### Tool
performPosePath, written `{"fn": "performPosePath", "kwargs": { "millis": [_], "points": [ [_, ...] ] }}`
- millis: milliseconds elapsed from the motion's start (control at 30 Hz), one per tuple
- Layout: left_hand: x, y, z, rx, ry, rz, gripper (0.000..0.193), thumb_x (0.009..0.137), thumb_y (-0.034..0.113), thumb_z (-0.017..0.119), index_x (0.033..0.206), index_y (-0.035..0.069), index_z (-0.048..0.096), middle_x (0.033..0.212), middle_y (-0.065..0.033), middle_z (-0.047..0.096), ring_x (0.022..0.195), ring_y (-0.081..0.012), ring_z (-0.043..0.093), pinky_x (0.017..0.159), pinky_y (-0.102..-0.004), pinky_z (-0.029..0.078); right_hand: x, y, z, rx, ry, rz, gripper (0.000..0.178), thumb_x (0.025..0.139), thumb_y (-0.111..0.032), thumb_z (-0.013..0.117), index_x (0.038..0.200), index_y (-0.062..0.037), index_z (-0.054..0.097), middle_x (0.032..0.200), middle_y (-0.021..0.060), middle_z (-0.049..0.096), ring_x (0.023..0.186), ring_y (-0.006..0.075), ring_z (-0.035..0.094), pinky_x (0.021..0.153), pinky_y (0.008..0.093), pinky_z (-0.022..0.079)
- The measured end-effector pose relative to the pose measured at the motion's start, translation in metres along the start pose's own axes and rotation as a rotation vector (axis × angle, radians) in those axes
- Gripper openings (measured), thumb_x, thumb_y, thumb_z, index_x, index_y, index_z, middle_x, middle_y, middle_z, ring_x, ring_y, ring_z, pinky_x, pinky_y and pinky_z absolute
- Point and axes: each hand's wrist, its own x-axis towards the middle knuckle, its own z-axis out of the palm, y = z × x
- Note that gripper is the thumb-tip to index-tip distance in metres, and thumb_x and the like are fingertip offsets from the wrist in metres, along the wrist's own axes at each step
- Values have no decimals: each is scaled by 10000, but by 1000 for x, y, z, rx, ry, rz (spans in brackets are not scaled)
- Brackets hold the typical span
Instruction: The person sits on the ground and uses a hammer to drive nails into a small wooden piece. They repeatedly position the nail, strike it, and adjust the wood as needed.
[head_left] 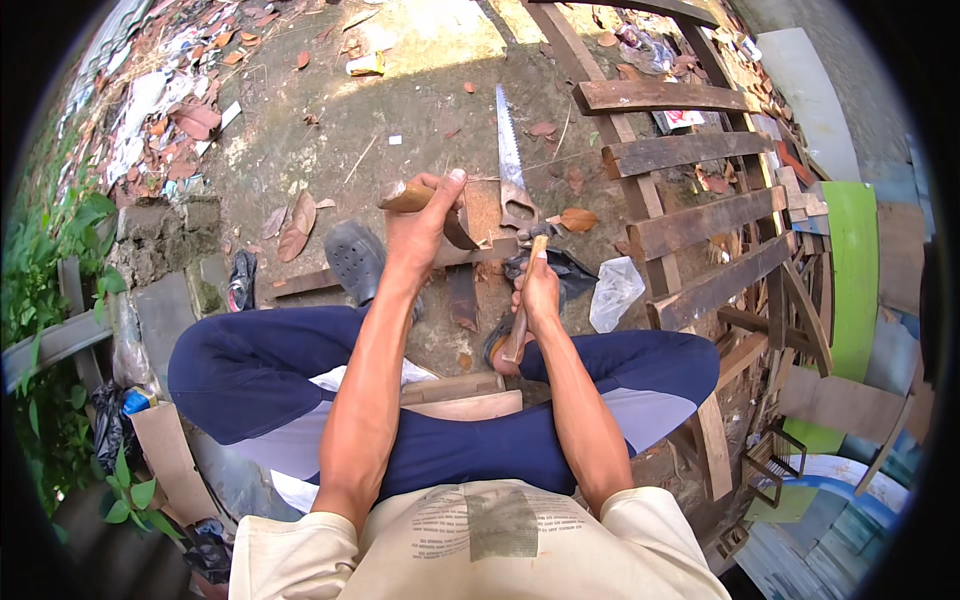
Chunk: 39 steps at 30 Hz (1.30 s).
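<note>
My left hand is closed round a wooden-handled tool. A dark, curved, blade-like strip shows beside that hand; whether it belongs to the tool I cannot tell. My right hand grips a hammer by its wooden handle, with what looks like the grey head beyond my fingers. A short wooden board lies between the hands, above a dark plank on the ground. Just past them rests a handsaw with a toothed blade and worn wooden handle.
At the right leans a slatted wooden frame, with a green panel beyond it. A clear plastic bag and black plastic lie by my right foot. Broken blocks stand at the left. Dry leaves dot the ground.
</note>
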Motion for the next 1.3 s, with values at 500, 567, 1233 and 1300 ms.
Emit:
{"fn": "performPosePath", "kwargs": {
  "millis": [500, 567, 1233, 1300],
  "points": [
    [44, 38, -1, -236, -27, 33, 454, 995, 505, 652, 776, 135, 508, 746, -19, 515, 784, -176, 560, 864, -417, 510, -4, -35, 6, -25, -47, -152, 508, 1094, -514, 392, 1039, -29, 535, 632, 24, 488, 398, 125, 465, 352, 293, 385],
    [47, 41, -2, -397, -39, 104, 463, 953, 482, 727, 811, 76, 555, 764, -57, 550, 763, -156, 553, 826, -369, 497, -4, -35, 7, -74, -51, -162, 471, 1087, -489, 442, 1015, -33, 537, 627, 18, 490, 405, 117, 472, 356, 288, 384],
    [35, -3, 4, -95, -9, 38, 439, 927, 462, 766, 783, 72, 625, 740, -30, 646, 717, -102, 605, 688, -265, 477, -4, -38, 2, -268, -14, -246, 395, 1062, -407, 560, 904, -46, 530, 587, 5, 476, 395, 115, 471, 352, 297, 375],
    [34, -9, 3, -103, -41, 36, 435, 919, 458, 776, 807, 67, 621, 743, -28, 645, 725, -101, 612, 685, -262, 485, -6, -40, 2, -263, -21, -251, 398, 1061, -408, 561, 904, -43, 533, 587, 6, 478, 395, 117, 472, 353, 298, 377]
  ]
}}
